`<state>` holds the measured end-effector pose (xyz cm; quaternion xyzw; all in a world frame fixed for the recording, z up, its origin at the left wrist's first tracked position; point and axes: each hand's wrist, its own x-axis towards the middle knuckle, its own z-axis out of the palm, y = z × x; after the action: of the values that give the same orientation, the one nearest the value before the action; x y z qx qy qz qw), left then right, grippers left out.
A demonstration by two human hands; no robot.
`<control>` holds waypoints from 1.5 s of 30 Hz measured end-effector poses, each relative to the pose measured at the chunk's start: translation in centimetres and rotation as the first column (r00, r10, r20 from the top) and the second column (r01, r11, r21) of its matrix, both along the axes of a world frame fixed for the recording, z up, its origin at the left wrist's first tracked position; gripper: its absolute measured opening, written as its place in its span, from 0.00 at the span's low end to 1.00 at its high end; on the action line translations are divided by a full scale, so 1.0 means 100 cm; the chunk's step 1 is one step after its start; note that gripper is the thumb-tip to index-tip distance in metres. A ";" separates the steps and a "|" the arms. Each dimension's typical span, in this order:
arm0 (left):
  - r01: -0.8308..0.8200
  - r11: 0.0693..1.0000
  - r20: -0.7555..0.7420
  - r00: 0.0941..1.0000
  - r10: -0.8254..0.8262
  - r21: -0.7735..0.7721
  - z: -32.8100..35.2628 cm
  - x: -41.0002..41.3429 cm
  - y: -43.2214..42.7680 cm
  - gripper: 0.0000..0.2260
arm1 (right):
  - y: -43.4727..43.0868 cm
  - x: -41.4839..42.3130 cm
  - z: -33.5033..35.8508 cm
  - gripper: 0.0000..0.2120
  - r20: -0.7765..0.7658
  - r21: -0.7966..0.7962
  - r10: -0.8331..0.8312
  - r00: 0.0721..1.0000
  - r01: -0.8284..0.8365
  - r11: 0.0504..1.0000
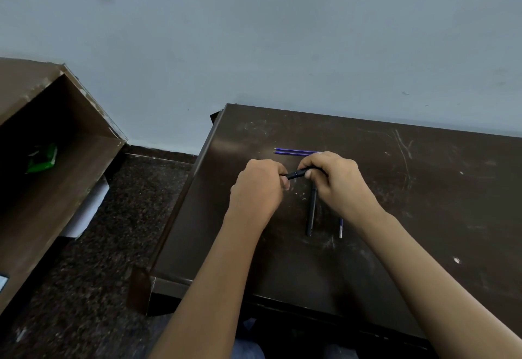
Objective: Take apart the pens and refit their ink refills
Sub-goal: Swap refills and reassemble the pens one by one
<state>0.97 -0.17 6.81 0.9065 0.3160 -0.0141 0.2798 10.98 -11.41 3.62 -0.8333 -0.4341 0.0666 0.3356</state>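
Head view. Tabletop [423,189], dark and scratched: its left edge is near the left hand [258,186], with wide bare surface to the right. Left hand and right hand [336,180]: each grip clamped on one end of a black pen [296,174], held above the tabletop. Under the right hand lies a second black pen [311,211]. Two purple refills [293,151] lie just beyond the hands, and a refill end [341,228] beside the right wrist. Open cabinet [56,121] holding a green packet [42,158], well apart, left.

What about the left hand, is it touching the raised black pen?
Touching: head view shows the left hand gripping one end of the raised black pen.
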 end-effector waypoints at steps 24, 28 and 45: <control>-0.193 0.972 0.020 0.980 0.197 -0.133 -0.017 0.009 -0.018 0.11 | -0.021 0.002 -0.015 0.17 -0.241 -0.403 -0.281 0.929 0.168 0.900; -0.221 0.972 -0.025 0.975 0.220 -0.086 -0.028 0.018 -0.028 0.10 | -0.018 -0.004 -0.025 0.22 -0.296 -0.403 -0.304 0.905 0.171 0.899; -0.063 0.995 -0.050 0.996 0.067 0.075 -0.069 0.026 -0.045 0.14 | -0.010 -0.016 -0.044 0.31 -0.274 -0.459 -0.205 0.940 0.060 0.887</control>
<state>3.57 -4.68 -0.12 0.9046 0.3529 -0.0173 0.2384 9.36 -12.41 -0.78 -0.8943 -0.2896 0.2722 0.2054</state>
